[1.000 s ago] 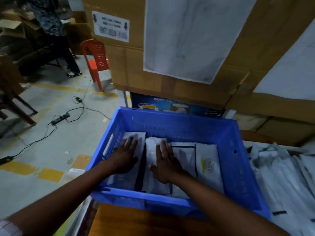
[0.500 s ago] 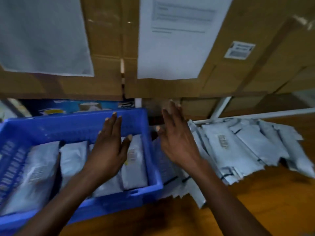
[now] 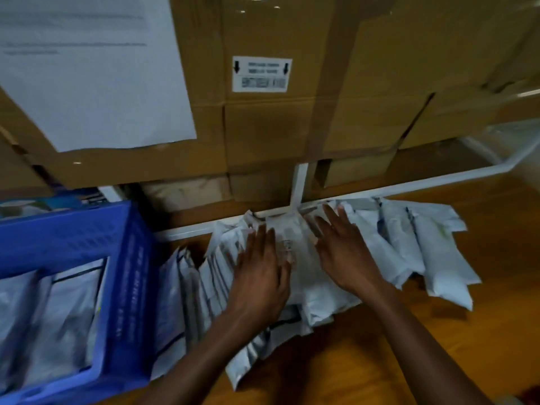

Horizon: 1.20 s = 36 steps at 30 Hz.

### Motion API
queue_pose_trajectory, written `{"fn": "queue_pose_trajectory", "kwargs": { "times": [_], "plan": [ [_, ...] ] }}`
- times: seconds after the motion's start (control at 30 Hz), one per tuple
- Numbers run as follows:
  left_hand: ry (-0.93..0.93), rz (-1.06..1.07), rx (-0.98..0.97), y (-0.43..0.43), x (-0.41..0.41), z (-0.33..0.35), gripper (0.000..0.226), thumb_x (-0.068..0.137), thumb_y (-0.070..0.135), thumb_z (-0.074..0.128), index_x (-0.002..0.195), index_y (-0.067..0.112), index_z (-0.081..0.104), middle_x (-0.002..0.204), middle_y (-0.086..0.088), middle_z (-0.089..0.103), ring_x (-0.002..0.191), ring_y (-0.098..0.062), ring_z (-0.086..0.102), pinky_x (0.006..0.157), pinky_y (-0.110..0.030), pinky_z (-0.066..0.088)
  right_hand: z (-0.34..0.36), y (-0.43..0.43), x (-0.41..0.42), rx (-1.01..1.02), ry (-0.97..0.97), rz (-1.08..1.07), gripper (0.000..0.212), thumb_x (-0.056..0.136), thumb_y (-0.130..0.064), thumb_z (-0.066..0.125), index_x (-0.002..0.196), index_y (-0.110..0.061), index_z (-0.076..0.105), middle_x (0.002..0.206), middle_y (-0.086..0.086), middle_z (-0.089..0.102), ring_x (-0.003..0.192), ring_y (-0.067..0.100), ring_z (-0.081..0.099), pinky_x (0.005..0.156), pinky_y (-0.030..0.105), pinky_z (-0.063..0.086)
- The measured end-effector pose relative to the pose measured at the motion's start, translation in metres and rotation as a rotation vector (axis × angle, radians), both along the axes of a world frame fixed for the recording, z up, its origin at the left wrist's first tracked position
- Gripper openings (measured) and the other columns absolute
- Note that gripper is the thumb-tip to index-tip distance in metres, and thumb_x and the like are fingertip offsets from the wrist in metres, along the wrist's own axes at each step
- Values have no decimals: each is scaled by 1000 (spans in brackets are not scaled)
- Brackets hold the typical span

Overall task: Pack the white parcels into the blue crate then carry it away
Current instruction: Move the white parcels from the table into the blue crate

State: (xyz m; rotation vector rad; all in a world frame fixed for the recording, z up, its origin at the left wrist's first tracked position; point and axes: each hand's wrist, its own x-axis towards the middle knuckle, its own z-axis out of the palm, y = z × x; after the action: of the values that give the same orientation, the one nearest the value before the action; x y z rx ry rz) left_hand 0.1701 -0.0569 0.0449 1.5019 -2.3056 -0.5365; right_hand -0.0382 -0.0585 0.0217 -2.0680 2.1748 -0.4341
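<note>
parcel (image 3: 295, 258) on pile between flat left hand (image 3: 260, 276), right hand (image 3: 344, 258).

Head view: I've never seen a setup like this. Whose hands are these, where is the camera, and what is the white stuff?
No machine here: a person wears a camera on the head, so you look down along their arms. The left hand and right hand rest open, fingers straight, on a pile of white parcels spread over a wooden table; neither grips anything. At the left stands the blue crate, with parcels already inside. Cardboard boxes are stacked behind.
</note>
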Motion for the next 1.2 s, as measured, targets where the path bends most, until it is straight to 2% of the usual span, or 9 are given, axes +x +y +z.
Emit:
{"fn": "queue_pose_trajectory", "kwargs": {
  "times": [0.1,0.23,0.33,0.47,0.6,0.7,0.87,1.0,1.2],
  "plan": [
    [-61,2,46,0,-45,-17,68,105,48,24,159,16,-2,167,-2,-12,153,-20,-10,124,-49,11,-16,-3,-44,74,3,-14,52,106,-34,39,156,-25,29,169,-5,2,154,17,-13,123,54,10],
    [-109,40,54,-4,-77,-42,75,102,56,19,157,20,-17,161,4,-32,147,-18,-31,122,-49,-11,-46,-6,-89,157,51,26,58,103,-49,38,156,-29,29,168,-10,-1,155,18,-12,119,65,13],
    [-130,73,57,-7,-83,-62,80,98,62,13,154,20,-25,158,5,-38,145,-19,-36,118,-56,-16,-62,-6,-109,233,96,36,66,96,-65,26,156,-39,24,167,-16,-5,153,15,-18,119,66,7],
    [-140,90,57,-7,-86,-78,78,102,60,21,154,22,-23,160,5,-35,147,-19,-32,115,-63,-15,-72,-4,-120,245,114,52,70,93,-74,20,156,-48,7,165,-22,-15,152,15,-21,119,63,7],
    [-133,129,62,-7,-87,-81,74,102,60,21,155,27,-20,160,11,-33,147,-16,-30,113,-67,-16,-78,-4,-114,267,124,57,73,92,-75,14,158,-45,5,167,-16,-13,154,19,-14,118,57,20],
    [-108,133,62,-6,-84,-80,72,104,60,20,156,28,-19,160,13,-33,148,-13,-29,117,-64,-8,-82,-3,-104,267,101,16,78,88,-75,7,159,-42,6,167,-14,-12,154,18,-13,119,54,22],
    [-7,141,25,-3,-72,-74,79,102,61,29,154,31,-22,160,7,-33,148,-16,-29,122,-55,-2,-89,4,-88,255,57,-40,79,88,-79,8,158,-43,-5,166,-13,-17,154,16,-14,120,52,18],
    [2,133,33,-4,-69,-80,76,104,54,28,154,29,-24,160,7,-34,148,-16,-30,119,-59,-8,-87,6,-82,254,38,-63,72,93,-71,9,157,-44,-7,166,-12,-17,154,17,-14,120,55,17],
    [15,55,78,-11,-58,-93,71,107,30,31,155,24,-20,160,10,-32,148,-13,-30,123,-53,5,-65,6,-74,191,-31,-151,62,103,-53,22,160,-37,5,168,-9,-8,155,18,-4,117,57,27]
  ]
}}
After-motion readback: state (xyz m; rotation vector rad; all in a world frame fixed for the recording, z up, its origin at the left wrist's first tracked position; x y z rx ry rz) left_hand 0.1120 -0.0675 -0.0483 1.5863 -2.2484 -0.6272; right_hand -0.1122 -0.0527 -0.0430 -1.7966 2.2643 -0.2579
